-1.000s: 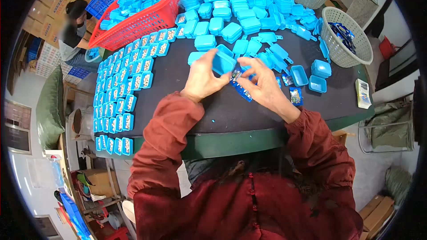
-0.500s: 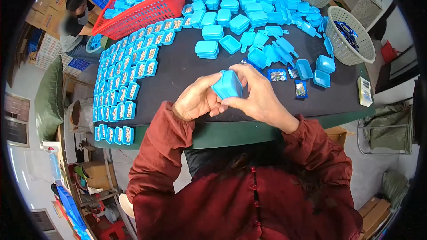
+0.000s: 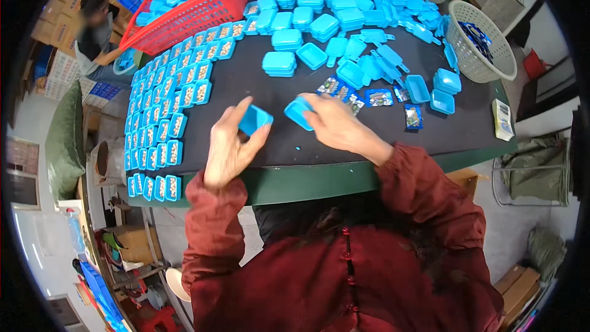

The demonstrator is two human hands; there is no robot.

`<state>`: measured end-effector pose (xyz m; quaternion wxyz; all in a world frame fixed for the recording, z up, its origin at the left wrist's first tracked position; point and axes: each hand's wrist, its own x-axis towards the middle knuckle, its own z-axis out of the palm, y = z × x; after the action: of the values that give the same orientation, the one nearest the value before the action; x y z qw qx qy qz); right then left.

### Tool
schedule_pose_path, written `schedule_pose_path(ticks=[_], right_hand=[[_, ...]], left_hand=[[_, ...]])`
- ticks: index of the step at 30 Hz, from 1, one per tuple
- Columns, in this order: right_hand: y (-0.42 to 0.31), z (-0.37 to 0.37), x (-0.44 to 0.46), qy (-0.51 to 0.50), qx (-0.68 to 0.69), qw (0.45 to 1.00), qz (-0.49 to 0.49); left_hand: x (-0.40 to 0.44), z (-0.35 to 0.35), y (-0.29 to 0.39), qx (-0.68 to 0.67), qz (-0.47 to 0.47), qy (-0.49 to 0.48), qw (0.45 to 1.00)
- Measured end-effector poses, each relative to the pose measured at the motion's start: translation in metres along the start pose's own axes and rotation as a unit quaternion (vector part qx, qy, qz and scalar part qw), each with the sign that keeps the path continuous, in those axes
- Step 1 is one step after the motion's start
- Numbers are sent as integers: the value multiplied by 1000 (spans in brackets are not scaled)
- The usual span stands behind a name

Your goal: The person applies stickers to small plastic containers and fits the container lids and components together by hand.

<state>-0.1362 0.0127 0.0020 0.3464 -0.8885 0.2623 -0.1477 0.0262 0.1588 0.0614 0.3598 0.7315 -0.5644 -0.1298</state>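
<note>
Above the near part of the dark tabletop, my left hand (image 3: 232, 144) grips a small blue plastic tray (image 3: 255, 120) by its sides, thumb and fingers closed on it. Opposite it, my right hand (image 3: 338, 123) has its fingers over a second blue plastic tray (image 3: 297, 114), whose far side they hide. The two trays are apart, with a gap of table between them. Just beyond my right hand lie printed blue packets (image 3: 342, 92). To the left stand rows of blue trays filled with small pale pieces (image 3: 175, 124).
Stacked blue trays (image 3: 332, 0) and loose handled blue pieces cover the back. A red basket (image 3: 184, 21) stands back left, a pale basket (image 3: 485, 55) at the right with dark blue packets inside. A seated person (image 3: 92, 37) is at far left.
My hands have moved apart. The blue trays they held together are now separate, one in each hand. My view has shifted slightly.
</note>
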Motion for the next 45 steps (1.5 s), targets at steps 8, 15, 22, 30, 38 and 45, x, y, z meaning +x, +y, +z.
schedule_pose_path(ticks=[8,15,22,30,38,45], right_hand=[[6,-28,0,250,-72,951,-168],[68,-82,-47,168,-282,942,-63],[74,-101,-43,14,-170,985,35],[78,-94,-53,79,20,997,6],[83,-95,-59,52,106,993,29],[81,-90,-52,113,139,983,36]], left_hand=[[-26,50,24,-10,107,-55,993],[-13,67,17,17,106,-94,990],[3,57,38,43,119,-106,986],[94,108,40,277,188,-118,935],[115,112,17,220,259,-174,924],[122,111,10,69,242,-28,967]])
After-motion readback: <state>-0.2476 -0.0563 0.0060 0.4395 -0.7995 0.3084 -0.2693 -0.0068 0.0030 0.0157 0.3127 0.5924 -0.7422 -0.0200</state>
